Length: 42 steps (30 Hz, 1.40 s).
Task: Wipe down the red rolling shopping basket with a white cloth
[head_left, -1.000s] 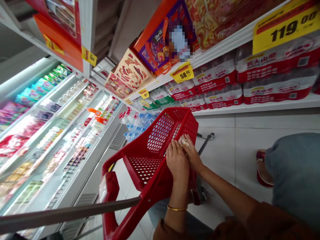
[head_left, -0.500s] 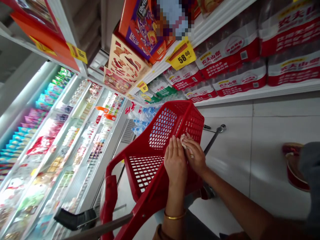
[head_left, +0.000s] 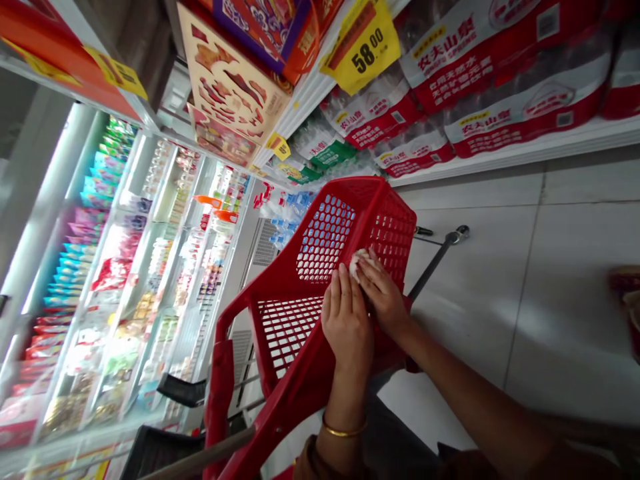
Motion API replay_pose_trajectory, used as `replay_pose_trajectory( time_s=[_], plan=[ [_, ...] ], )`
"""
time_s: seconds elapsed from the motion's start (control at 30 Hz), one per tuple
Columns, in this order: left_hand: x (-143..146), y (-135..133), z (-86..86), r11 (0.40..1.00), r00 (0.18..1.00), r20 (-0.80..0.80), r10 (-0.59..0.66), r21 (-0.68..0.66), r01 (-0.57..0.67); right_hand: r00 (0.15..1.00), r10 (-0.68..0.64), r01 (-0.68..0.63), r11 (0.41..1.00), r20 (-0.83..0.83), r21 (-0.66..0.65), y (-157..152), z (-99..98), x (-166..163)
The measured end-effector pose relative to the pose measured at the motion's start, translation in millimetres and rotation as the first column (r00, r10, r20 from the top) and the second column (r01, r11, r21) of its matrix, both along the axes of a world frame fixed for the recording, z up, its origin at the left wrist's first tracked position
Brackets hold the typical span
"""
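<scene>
My left hand [head_left: 349,327], with a gold bangle at the wrist, lies with its fingers straight and side by side on the rim of a red plastic shopping cart [head_left: 313,390]. Close beside it, my right hand [head_left: 384,299] presses a crumpled white tissue [head_left: 357,262] against the cart's edge. Part of the tissue is hidden under the right fingers. The cart has perforated walls, and its grey metal leg [head_left: 435,267] ends in a wheel on the floor.
Red-wrapped packs of bottled water [head_left: 520,110] line the low shelf, above a tiled floor [head_left: 585,293]. A yellow price tag [head_left: 363,50] hangs near stacked boxes [head_left: 230,87]. Along the left runs a lit cooler [head_left: 145,267]. A shoe [head_left: 631,300] shows at the right edge.
The view has shifted closer to the shelf. My right hand has moved slightly up and left along the cart, and more of the tissue shows. The shoe has moved toward the right edge.
</scene>
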<state>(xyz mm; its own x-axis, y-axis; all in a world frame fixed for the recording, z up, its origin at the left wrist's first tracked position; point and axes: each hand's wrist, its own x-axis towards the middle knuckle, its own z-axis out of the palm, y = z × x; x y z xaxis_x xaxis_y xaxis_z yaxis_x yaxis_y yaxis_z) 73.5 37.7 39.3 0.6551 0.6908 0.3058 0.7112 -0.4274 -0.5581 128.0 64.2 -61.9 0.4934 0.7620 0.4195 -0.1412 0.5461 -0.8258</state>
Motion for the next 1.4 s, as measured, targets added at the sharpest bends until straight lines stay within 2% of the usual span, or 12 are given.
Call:
replay_pose_trajectory(
  time_s=[0.17,0.37,0.5,0.7,0.83,1.07,1.23,1.33,1.4],
  plan=[
    [-1.3,-1.3,-3.3,1.0,1.0,-0.009,0.021,0.021,-0.021,1.0,0.004,-0.004,0.998,0.011,-0.066,-4.6,-13.6,-4.8],
    [-2.1,-1.2,-13.3,0.997,0.996,0.067,0.06,0.05,-0.063,1.0,-0.002,0.004,0.996,0.023,-0.091,-9.9,-30.7,-11.2],
    [-3.7,0.9,-18.8,0.995,0.995,0.086,0.051,0.077,-0.058,0.996,-0.073,0.078,0.993,0.05,-0.09,-12.0,-39.3,-15.1],
    [-8.1,4.7,-25.1,0.989,0.998,0.063,0.011,0.149,-0.02,0.973,-0.216,0.217,0.976,0.087,-0.009,-11.5,-50.4,-20.4],
    [-11.5,5.3,-27.3,0.991,0.997,0.077,0.027,0.128,-0.037,0.966,-0.246,0.25,0.968,0.083,-0.035,-12.0,-53.3,-20.8],
    [-10.0,4.3,-24.4,0.992,0.998,0.054,0.043,0.113,-0.049,0.961,-0.256,0.263,0.964,0.106,-0.049,-16.5,-37.0,-15.3],
    [-2.9,2.5,-15.3,0.99,0.999,-0.004,0.041,0.133,-0.04,0.951,-0.3,0.294,0.952,0.075,0.08,-11.3,-14.5,-10.3],
    [1.1,3.9,-8.3,0.993,1.0,-0.016,0.026,0.116,-0.024,0.96,-0.273,0.262,0.953,0.059,0.154,-5.8,-3.2,-5.8],
    [2.6,6.5,-4.5,0.996,1.0,-0.009,-0.001,0.086,0.002,0.969,-0.236,0.224,0.964,0.076,0.146,-2.7,0.7,-2.7]
  ],
)
